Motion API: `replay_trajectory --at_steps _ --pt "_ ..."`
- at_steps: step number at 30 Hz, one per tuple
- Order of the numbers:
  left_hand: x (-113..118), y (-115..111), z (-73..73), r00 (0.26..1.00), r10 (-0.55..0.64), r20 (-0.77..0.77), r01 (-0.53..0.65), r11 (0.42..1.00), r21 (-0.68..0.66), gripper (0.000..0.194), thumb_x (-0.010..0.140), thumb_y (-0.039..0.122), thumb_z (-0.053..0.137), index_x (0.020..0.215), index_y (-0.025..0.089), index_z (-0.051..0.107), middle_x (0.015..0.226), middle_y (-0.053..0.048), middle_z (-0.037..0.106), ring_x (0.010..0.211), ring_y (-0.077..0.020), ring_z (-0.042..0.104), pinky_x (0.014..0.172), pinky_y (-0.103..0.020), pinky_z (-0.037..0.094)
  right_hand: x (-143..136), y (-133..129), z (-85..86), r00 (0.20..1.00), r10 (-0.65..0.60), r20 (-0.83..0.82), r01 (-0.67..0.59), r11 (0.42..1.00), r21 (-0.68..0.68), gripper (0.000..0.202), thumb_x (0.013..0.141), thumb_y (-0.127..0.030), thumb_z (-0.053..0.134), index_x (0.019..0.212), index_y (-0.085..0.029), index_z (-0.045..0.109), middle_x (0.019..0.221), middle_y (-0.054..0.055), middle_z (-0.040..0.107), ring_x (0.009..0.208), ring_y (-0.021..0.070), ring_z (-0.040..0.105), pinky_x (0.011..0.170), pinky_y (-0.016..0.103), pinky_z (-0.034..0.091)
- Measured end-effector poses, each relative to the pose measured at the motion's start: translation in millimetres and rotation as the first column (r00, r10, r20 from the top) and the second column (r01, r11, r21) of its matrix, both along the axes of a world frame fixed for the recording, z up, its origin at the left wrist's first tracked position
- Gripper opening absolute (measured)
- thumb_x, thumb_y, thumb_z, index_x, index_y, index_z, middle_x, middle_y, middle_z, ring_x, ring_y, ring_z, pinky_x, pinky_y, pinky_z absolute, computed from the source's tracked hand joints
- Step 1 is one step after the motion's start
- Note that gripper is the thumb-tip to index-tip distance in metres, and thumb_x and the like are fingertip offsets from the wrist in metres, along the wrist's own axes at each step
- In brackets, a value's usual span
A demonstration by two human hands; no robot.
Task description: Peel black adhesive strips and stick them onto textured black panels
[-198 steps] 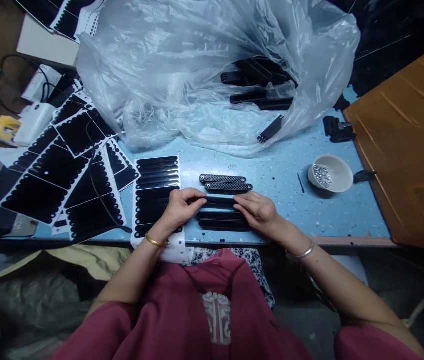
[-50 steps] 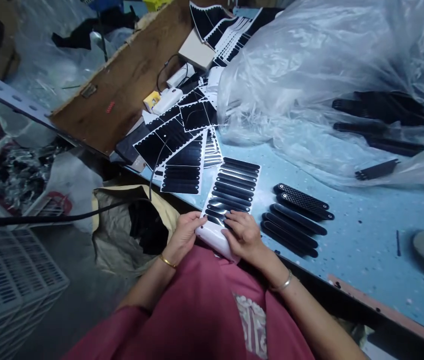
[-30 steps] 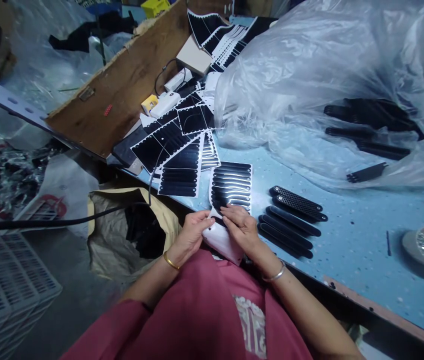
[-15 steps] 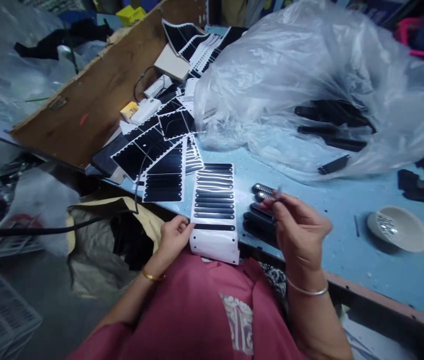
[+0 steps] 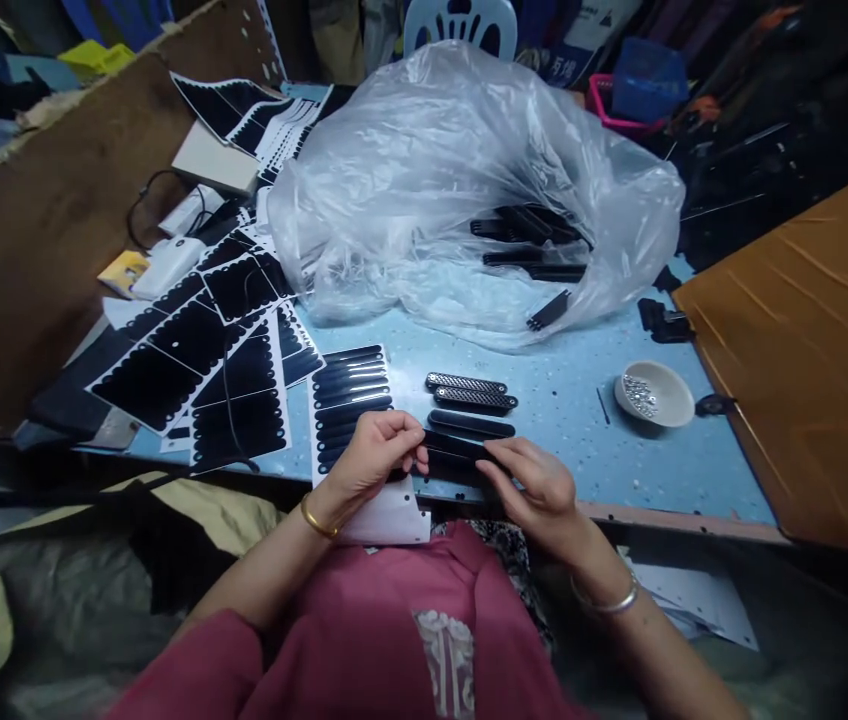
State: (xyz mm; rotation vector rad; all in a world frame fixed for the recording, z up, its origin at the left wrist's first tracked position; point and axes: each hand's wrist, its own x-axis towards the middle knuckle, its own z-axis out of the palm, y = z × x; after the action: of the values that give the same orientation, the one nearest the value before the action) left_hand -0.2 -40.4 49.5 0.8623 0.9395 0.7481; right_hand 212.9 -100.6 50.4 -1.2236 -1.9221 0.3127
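Observation:
My left hand (image 5: 385, 448) is closed in a pinch at the left end of a thin black adhesive strip (image 5: 455, 442). At its other end, the thumb and fingers of my right hand (image 5: 535, 482) close on it. The strip lies over or just above dark handle-like pieces near the table edge; whether it touches them I cannot tell. Behind it lie a smooth black piece (image 5: 471, 424) and two textured black pieces (image 5: 469, 390) with screws at their ends. Partly under my left forearm is a white sheet (image 5: 394, 512) with rows of black strips.
A large clear plastic bag (image 5: 424, 180) holding black parts covers the table's back. Sticker sheets (image 5: 161, 370) overlap at left beside a wooden board (image 5: 34, 190). A white bowl (image 5: 668, 395) of small metal pieces stands right, near an orange-brown panel (image 5: 806, 360).
My left hand has moved right from the sheet's edge to the black pieces. My right hand has lowered and now grips the strip's right end. The camera view has shifted right.

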Motion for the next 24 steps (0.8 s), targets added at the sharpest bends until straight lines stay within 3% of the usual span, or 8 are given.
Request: replay_trajectory --at_steps 5,7,9,12,15,18,21,24 --pt "14.3 18.3 -7.2 0.990 -0.076 -0.118 0.086 0.993 0.079 0.030 0.073 0.041 0.074 0.066 0.013 0.066 0.055 -0.005 0.064 0.047 -0.0125 0.058 0.044 -0.020 0.037 18.8 9.1 -14.8 0.999 -0.018 0.050 0.018 1.000 -0.005 0.020 0.091 -0.016 0.055 0.106 -0.018 0.067 0.078 0.008 0.069 0.070 0.0186 0.065 0.061 0.032 0.055" --pt "18.0 25.1 -11.6 0.961 0.017 -0.278 0.050 0.971 0.233 0.023 0.070 0.037 0.076 0.067 0.015 0.071 0.052 -0.003 0.063 0.047 -0.0122 0.055 0.047 -0.022 0.039 25.1 14.4 -16.8 0.997 -0.033 0.075 0.031 0.999 0.020 0.017 0.091 -0.015 0.055 0.103 -0.017 0.067 0.077 0.008 0.069 0.069 0.0188 0.065 0.061 0.032 0.055" --pt "18.8 32.4 -15.7 0.894 0.202 -0.399 -0.012 0.902 0.431 0.017 0.066 0.032 0.079 0.073 0.017 0.076 0.051 -0.001 0.063 0.047 -0.0120 0.051 0.050 -0.024 0.040 34.7 19.7 -16.1 0.994 -0.077 0.081 0.075 0.997 0.027 0.015 0.090 -0.016 0.056 0.099 -0.017 0.068 0.077 0.008 0.069 0.069 0.0192 0.065 0.062 0.033 0.055" --pt "17.0 42.5 -20.5 0.831 0.338 -0.441 -0.016 0.808 0.589 0.013 0.067 0.027 0.078 0.077 0.019 0.078 0.060 -0.003 0.068 0.053 -0.0139 0.054 0.056 -0.025 0.042 53.9 27.5 -15.3 0.982 -0.185 0.025 0.186 0.982 -0.039 0.009 0.088 -0.021 0.061 0.093 -0.020 0.069 0.078 0.006 0.071 0.070 0.0186 0.066 0.064 0.032 0.055" --pt "17.0 47.5 -23.6 0.872 0.186 -0.453 0.133 0.801 0.584 0.011 0.071 0.022 0.073 0.080 0.021 0.079 0.077 -0.006 0.075 0.067 -0.0186 0.064 0.068 -0.027 0.046 67.0 33.2 -22.7 0.966 -0.245 -0.078 0.232 0.961 -0.151 0.008 0.086 -0.026 0.064 0.088 -0.021 0.070 0.079 0.004 0.072 0.072 0.0181 0.068 0.064 0.031 0.056" --pt "18.7 45.1 -25.0 0.866 0.046 -0.499 0.290 0.766 0.574 0.015 0.074 0.017 0.068 0.083 0.022 0.079 0.083 -0.007 0.076 0.075 -0.0211 0.067 0.075 -0.030 0.047 64.7 32.0 -35.0 0.968 -0.210 -0.136 0.175 0.957 -0.230 0.009 0.086 -0.026 0.064 0.087 -0.021 0.071 0.080 0.004 0.073 0.071 0.0177 0.070 0.065 0.030 0.057" --pt "17.1 40.2 -25.5 0.819 0.008 -0.574 0.397 0.714 0.576 0.015 0.076 0.016 0.064 0.074 0.021 0.077 0.072 -0.006 0.073 0.067 -0.0190 0.064 0.069 -0.029 0.045 55.6 25.2 -40.5 0.977 -0.157 -0.145 0.115 0.957 -0.265 0.008 0.086 -0.025 0.063 0.086 -0.021 0.070 0.076 0.003 0.073 0.068 0.0166 0.069 0.062 0.028 0.057" --pt "13.8 40.8 -29.0 0.820 0.023 -0.572 0.371 0.739 0.562 0.014 0.075 0.017 0.065 0.078 0.021 0.078 0.075 -0.006 0.074 0.066 -0.0188 0.064 0.066 -0.028 0.045 54.7 23.2 -38.0 0.977 -0.169 -0.127 0.134 0.960 -0.245 0.009 0.087 -0.024 0.062 0.087 -0.021 0.070 0.076 0.004 0.073 0.069 0.0168 0.069 0.062 0.029 0.057"
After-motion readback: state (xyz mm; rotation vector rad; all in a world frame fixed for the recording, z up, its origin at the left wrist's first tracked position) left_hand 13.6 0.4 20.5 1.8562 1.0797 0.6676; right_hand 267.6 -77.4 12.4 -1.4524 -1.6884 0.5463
